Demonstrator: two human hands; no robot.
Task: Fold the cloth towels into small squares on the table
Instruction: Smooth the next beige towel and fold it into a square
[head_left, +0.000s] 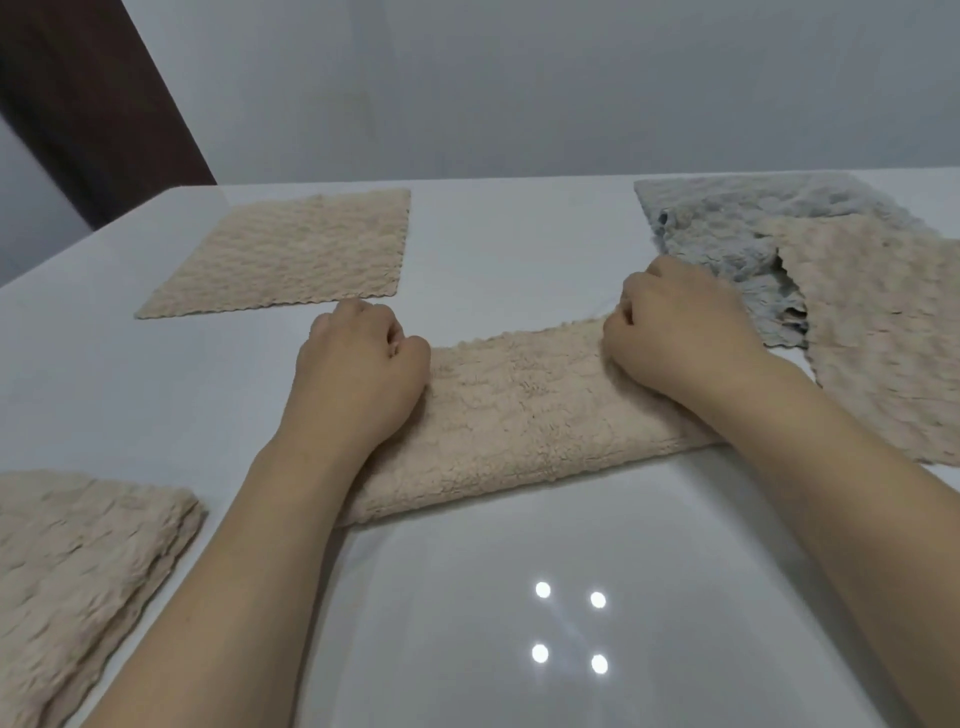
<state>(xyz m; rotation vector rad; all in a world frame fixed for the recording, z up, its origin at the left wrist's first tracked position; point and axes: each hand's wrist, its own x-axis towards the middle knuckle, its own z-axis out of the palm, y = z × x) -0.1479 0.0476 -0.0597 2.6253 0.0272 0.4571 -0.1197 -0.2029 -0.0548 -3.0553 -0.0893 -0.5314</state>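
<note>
On the white table (467, 249), my left hand (358, 374) and right hand (675, 332) each pinched the soft beige folded towel's (519, 410) far corners; lining edges up evenly mattered most.

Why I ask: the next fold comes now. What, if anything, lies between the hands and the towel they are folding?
Nothing visible: the left hand and right hand already grip the beige towel at its far corners.

A pale grey wall (519, 83) stands beyond the table's far edge, well past the grip. A dark brown door (98, 104) slants at the far left, well apart from it.
</note>
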